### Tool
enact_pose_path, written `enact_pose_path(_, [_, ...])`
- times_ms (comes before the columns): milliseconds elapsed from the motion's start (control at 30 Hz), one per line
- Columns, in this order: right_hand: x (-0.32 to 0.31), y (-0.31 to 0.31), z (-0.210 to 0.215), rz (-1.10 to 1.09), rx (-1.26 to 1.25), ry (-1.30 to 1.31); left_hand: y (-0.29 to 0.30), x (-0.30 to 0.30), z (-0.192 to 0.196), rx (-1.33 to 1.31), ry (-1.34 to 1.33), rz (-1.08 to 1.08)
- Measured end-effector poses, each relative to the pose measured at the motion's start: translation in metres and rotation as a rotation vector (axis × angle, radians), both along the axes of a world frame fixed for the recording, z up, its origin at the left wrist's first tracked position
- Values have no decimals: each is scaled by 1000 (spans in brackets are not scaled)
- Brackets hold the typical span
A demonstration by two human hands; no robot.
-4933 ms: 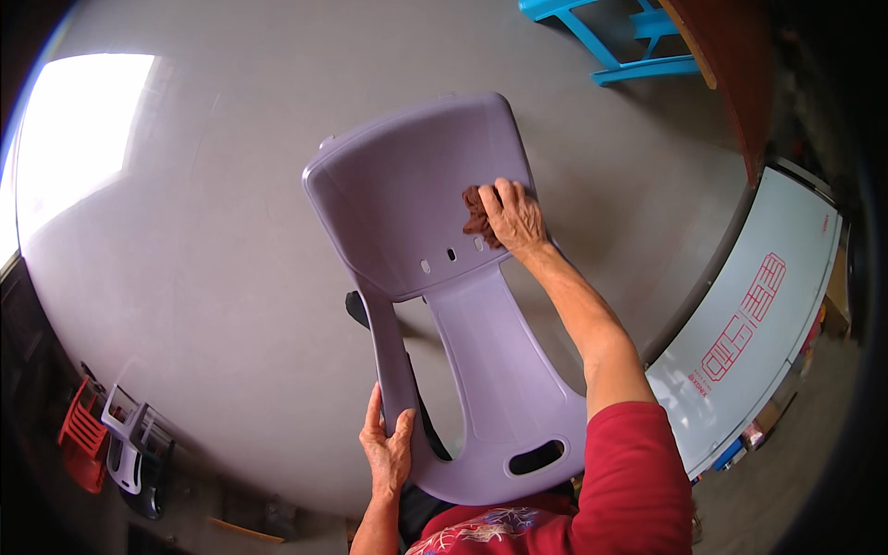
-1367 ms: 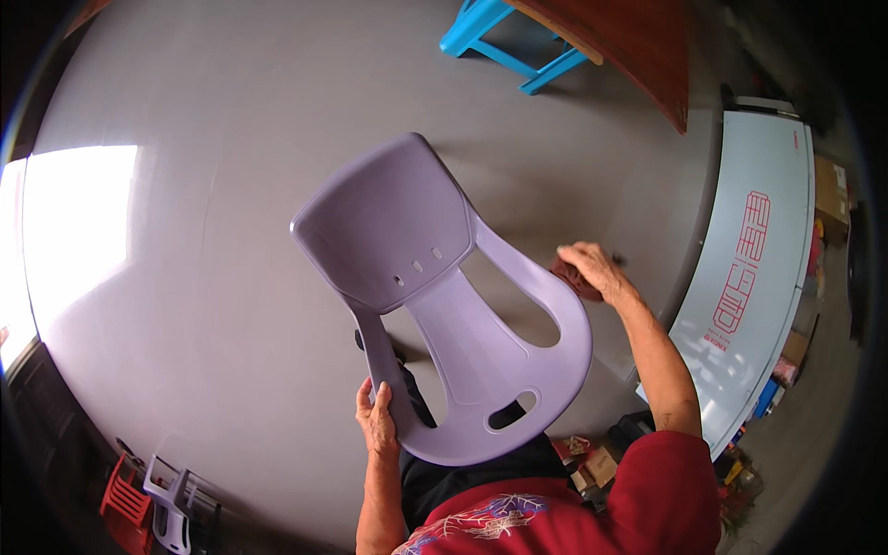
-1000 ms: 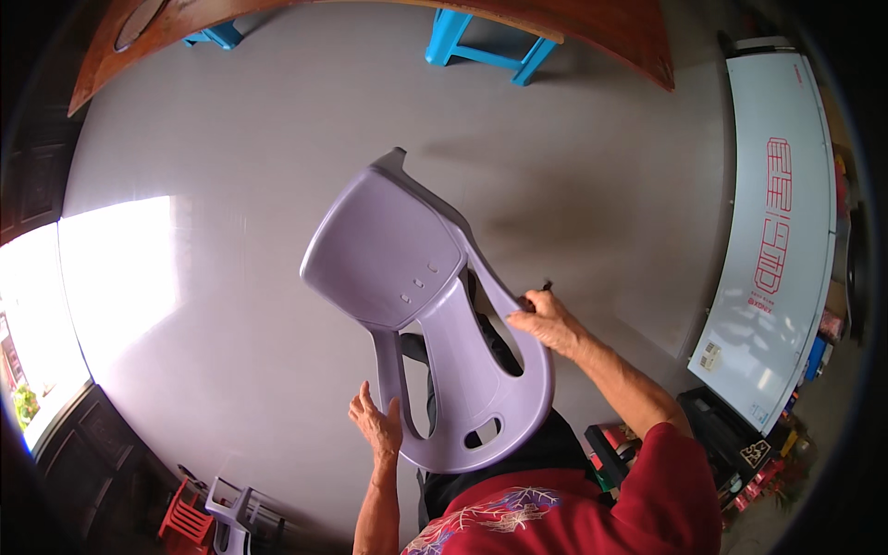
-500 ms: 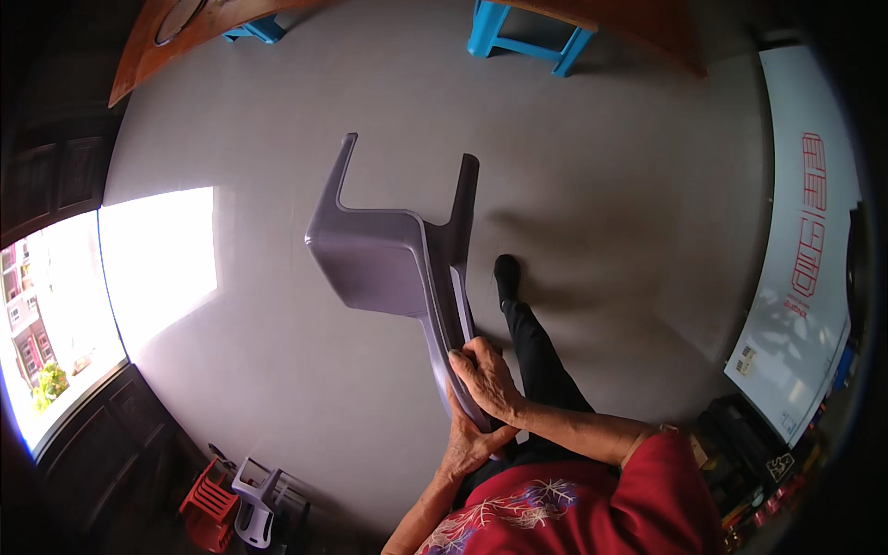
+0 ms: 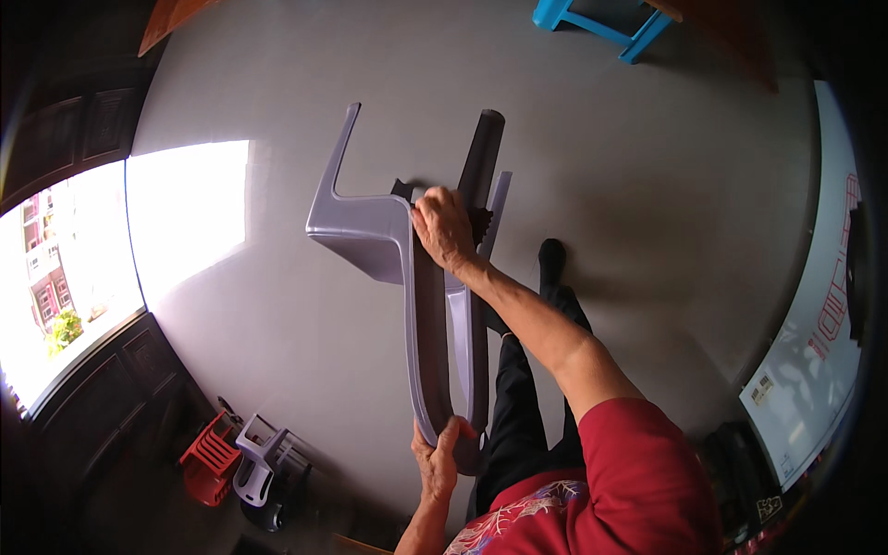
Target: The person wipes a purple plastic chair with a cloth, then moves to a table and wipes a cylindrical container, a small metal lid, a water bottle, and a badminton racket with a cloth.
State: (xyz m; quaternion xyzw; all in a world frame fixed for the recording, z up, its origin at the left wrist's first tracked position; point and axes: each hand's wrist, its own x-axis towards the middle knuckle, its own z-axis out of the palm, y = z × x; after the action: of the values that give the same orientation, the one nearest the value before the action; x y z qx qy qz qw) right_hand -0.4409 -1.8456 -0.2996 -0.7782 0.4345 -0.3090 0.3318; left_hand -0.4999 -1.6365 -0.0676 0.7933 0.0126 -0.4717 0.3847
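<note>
A lilac-grey plastic chair is held tilted in front of me, legs pointing away and the backrest end toward my body. My left hand grips the near, curved end of the chair, thumb on top. Farther up, my right hand is closed at the bend between backrest and seat. A dark, cloth-like piece with a ragged edge sticks out from under it; its exact kind cannot be made out. The palm and part of the fingers hide the contact there.
A blue stool stands at the far right, by a wooden table edge. Small red and lilac chairs are at the lower left, near the bright window. A white board lines the right side.
My right hand has moved from beside my left hand up along the chair to the seat bend. The chair has turned more upright in view, and my left hand sits lower on its near end.
</note>
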Motion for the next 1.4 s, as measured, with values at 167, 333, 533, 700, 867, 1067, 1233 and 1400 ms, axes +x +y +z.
enact_pose_path(167, [28,11,13,-241,129,183,3,-5,-5,-3,36,132])
enact_pose_path(333, [-24,83,66,70,281,-78,14,-3,-6,-31,112,255])
enact_pose_path(533, [-93,148,169,496,627,-247,26,3,-14,-252,181,525])
enact_pose_path(700, [-153,181,205,641,440,-187,51,28,-17,-404,408,532])
enact_pose_path(867, [-166,175,153,372,499,-197,50,43,1,-352,369,611])
enact_pose_path(1067, [-57,127,44,157,279,-208,60,60,1,-313,317,617])
enact_pose_path(1233, [11,76,-31,-138,227,189,76,73,-14,-300,361,583])
enact_pose_path(1400, [-10,65,-82,-37,351,-109,83,76,-21,-292,329,628])
